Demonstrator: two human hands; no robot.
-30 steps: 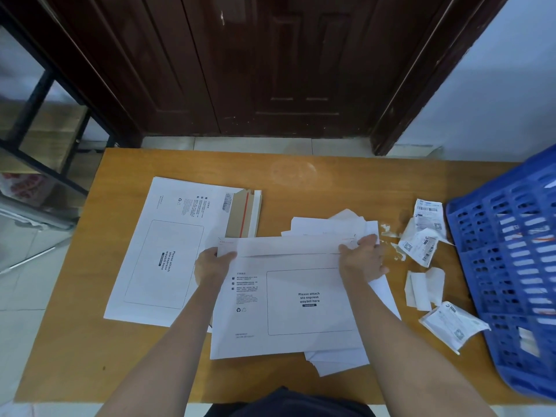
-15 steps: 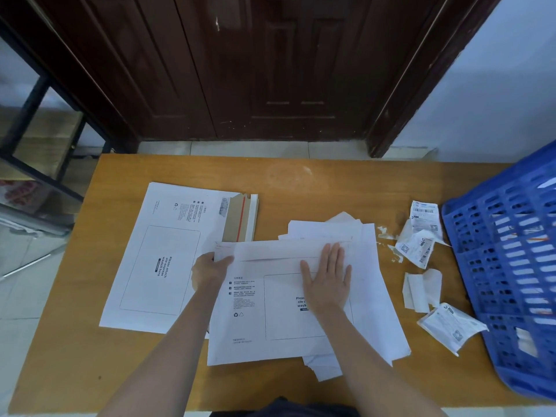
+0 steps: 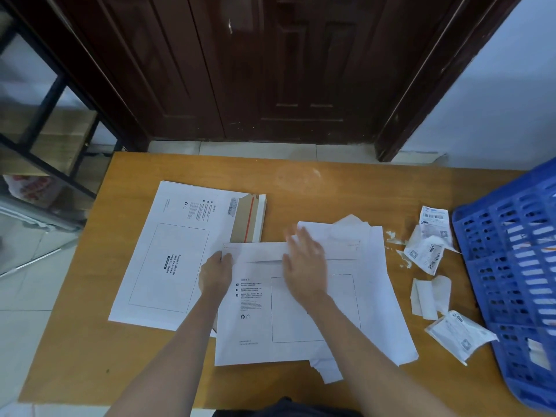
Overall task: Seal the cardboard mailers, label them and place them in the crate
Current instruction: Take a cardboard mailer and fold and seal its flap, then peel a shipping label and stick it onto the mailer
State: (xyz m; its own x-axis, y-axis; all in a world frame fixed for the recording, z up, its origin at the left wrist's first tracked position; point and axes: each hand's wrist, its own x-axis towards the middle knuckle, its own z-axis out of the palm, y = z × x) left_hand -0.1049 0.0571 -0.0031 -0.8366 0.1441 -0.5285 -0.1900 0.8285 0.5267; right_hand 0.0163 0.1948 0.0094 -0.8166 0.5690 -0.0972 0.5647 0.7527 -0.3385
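A white cardboard mailer (image 3: 255, 326) lies in front of me on the wooden table (image 3: 346, 185), its flap folded down along the far edge. My left hand (image 3: 215, 276) holds the mailer's upper left corner. My right hand (image 3: 305, 263) lies flat with straight fingers on the folded flap, blurred by motion. A second white mailer (image 3: 168, 254) lies to the left with its brown flap and red strip (image 3: 249, 218) open. A blue crate (image 3: 511, 266) stands at the right edge.
Loose white sheets (image 3: 388, 296) lie under and right of the near mailer. Printed labels (image 3: 430, 236) and crumpled backing papers (image 3: 430, 299) are scattered between the sheets and the crate. A dark wooden door stands behind the table, a black metal rack to the left.
My right hand left the flap's right end, lay flat on the mailer's middle, and now slides up onto the flap. My left hand stays at the left corner.
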